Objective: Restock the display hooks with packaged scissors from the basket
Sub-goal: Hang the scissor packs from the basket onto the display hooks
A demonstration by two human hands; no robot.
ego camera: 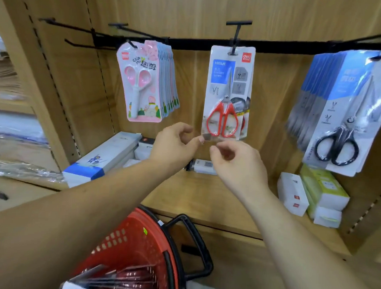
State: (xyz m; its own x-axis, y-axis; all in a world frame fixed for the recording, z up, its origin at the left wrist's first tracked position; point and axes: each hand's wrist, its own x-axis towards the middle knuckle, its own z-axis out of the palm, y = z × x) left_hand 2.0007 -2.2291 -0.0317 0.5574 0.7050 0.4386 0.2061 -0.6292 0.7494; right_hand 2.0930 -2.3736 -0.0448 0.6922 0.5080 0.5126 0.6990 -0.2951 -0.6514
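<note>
Head view: our left hand (174, 143) and right hand (238, 163) pinch a clear tab (209, 138) between them. A red pack (227, 91) hangs above; the basket (125, 239) below holds more packs (124, 278). We judge restocking unfinished.

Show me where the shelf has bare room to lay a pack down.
The shelf is bare across its front middle, between the long blue-and-white box on the left and the white boxes on the right. Both sides are crowded with boxes; a small box lies at the middle back.
</note>
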